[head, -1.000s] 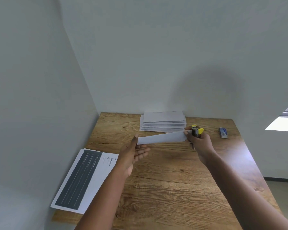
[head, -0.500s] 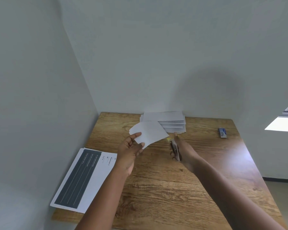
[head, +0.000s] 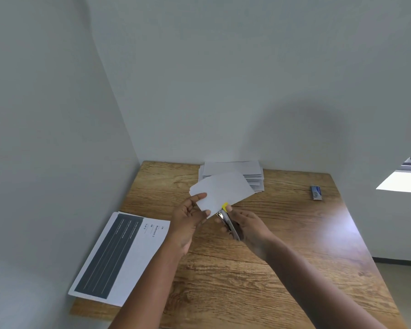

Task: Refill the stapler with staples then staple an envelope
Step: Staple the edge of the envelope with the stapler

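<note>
Over the middle of the wooden surface [head: 294, 233] the left hand [head: 188, 224] grasps a white envelope [head: 220, 191] by its near left corner, thumb on the upper face and fingers curled beneath, so that the envelope is lifted off the wood and tilted, its long side running up toward the far right. The right hand [head: 247, 227] is clenched around a stapler [head: 228, 222], a slim metal body with a yellow tip; the yellow tip meets the near edge of the envelope, just right of the left hand's fingers, and whether the paper sits between the stapler's arms cannot be told from this angle. Both forearms reach in from the near side. Behind the held envelope, against the far wall, lies a stack of white envelopes [head: 254, 172], partly hidden by the lifted one. Well apart to the far right, a small blue and white box of staples [head: 316, 192] lies flat on the wood. At the near left, a printed sheet [head: 119, 255] with a large dark panel and a few lines of small text lies on the surface, its near left corner jutting past the edge. Grey walls close in the left and far sides.
</note>
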